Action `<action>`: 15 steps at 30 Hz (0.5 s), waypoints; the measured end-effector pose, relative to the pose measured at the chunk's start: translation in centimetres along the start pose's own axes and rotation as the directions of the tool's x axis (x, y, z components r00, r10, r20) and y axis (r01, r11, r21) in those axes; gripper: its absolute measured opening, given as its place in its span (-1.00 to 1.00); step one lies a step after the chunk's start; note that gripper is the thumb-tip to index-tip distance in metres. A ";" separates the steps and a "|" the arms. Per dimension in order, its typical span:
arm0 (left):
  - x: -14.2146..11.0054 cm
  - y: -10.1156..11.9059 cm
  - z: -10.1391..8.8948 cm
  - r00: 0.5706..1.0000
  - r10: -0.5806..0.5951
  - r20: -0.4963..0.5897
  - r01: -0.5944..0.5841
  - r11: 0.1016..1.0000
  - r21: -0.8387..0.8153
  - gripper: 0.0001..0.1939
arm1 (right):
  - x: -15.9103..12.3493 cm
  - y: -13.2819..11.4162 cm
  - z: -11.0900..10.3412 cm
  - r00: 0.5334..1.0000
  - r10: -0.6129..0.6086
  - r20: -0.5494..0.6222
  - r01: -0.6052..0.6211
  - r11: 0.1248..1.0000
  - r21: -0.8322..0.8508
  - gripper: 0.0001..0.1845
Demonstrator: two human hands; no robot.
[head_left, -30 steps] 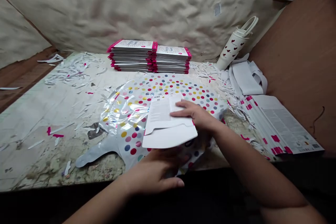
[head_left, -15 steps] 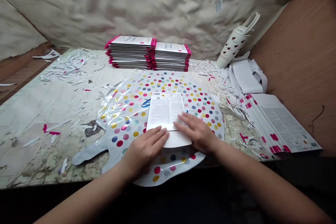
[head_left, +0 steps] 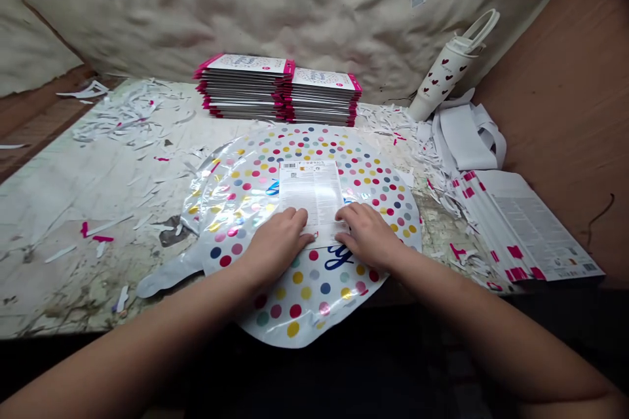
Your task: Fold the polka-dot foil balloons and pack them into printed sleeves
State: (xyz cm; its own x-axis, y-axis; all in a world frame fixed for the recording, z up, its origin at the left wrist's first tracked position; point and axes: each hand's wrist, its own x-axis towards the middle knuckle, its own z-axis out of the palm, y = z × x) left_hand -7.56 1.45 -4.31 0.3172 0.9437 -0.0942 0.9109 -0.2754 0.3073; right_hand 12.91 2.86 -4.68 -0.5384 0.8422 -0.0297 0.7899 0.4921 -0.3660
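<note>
A flat foil balloon with coloured dots and blue lettering lies on the worktable, its lower edge over the front. On its middle rests a white printed card with small text and a barcode. My left hand grips the card's lower left side, thumb toward the bottom edge. Opposite it, my right hand has curled fingers and thumb on the lower right side. Part of the card's lower end is hidden by my fingers. The balloon's pale tail sticks out to the left.
Two stacks of pink-edged packs stand at the back. A white tumbler with hearts leans at the back right, beside rolled white strips. Printed cards lie at the right. Paper scraps litter the table.
My hands have gone from lying flat on the card's blank lower flap to gripping its two sides. That flap no longer extends below, and blue lettering on the balloon now shows there.
</note>
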 end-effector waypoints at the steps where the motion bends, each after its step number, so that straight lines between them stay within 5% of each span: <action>1: 0.4 -0.3 0.1 1.000 0.013 -0.026 -0.011 0.997 0.080 -0.70 | 0.0 -0.2 -0.1 0.997 -0.073 0.022 0.074 0.996 -0.045 -0.61; 3: 0.9 -1.2 0.2 0.998 0.027 -0.063 -0.017 0.987 0.163 -0.58 | 0.0 -0.7 -0.1 0.967 -0.212 0.144 0.227 0.968 -0.103 -0.47; 6: 0.3 -2.9 -0.1 0.996 0.003 -0.090 0.006 0.996 0.094 -0.59 | -0.2 -1.8 0.2 0.929 -0.203 0.310 0.276 0.937 -0.214 -0.31; 9: -1.8 -3.2 -1.5 0.978 -0.097 -0.183 0.091 0.995 -0.044 -0.73 | -0.1 -2.5 0.5 0.939 -0.147 0.310 0.267 0.879 -0.394 -0.23; 11: -3.4 -2.2 -2.6 0.982 -0.186 -0.031 0.168 0.937 -0.307 -0.74 | 0.0 -2.6 0.5 0.962 -0.185 0.200 0.261 0.836 -0.483 -0.39; 13: -4.7 -0.9 -3.1 0.923 -0.148 0.355 0.358 0.667 -0.653 -0.66 | 0.0 -2.6 0.2 0.955 -0.295 0.014 0.256 0.805 -0.534 -0.55; 15: -5.1 0.4 -3.0 0.818 -0.004 0.576 0.565 0.200 -0.801 -0.62 | -0.2 -2.6 -0.2 0.889 -0.423 -0.177 0.262 0.786 -0.560 -0.62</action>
State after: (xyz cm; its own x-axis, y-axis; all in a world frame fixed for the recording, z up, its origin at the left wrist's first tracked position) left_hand -9.63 -2.87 -0.86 0.4078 0.6670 -0.6235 0.1500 0.6247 0.7664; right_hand 10.99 1.43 -3.56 -0.7606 0.5792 0.2932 0.6438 0.7312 0.2256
